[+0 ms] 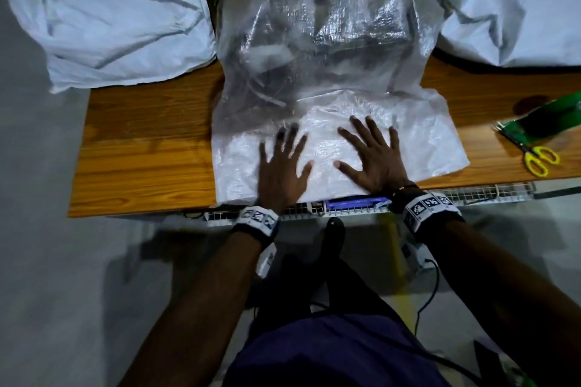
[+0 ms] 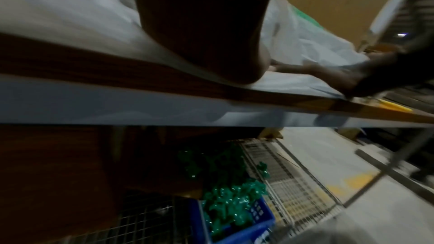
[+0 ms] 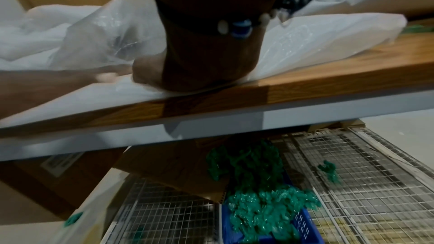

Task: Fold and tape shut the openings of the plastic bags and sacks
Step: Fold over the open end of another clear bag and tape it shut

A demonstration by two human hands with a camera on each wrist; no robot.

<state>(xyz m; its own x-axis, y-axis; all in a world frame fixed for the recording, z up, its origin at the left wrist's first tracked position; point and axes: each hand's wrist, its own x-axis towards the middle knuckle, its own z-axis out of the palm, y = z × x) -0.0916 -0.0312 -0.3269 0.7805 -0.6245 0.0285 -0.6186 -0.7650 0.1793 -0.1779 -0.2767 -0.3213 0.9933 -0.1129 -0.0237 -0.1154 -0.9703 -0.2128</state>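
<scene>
A translucent plastic sack (image 1: 317, 31) holding dark items lies across the middle of the wooden table (image 1: 141, 141). Its folded mouth flap (image 1: 421, 141) lies flat toward the near edge. My left hand (image 1: 283, 163) and right hand (image 1: 371, 151) both press flat on that flap, fingers spread, side by side. In the left wrist view the heel of my left hand (image 2: 206, 44) rests on the sack at the table edge. In the right wrist view my right hand (image 3: 206, 58) bears down on the white flap (image 3: 305, 44).
Two white woven sacks lie at the back left (image 1: 110, 16) and back right (image 1: 515, 3). Yellow-handled scissors (image 1: 539, 159) and green tape (image 1: 547, 119) sit at the right end. Under the table a blue crate (image 3: 265, 225) of green items stands on wire mesh.
</scene>
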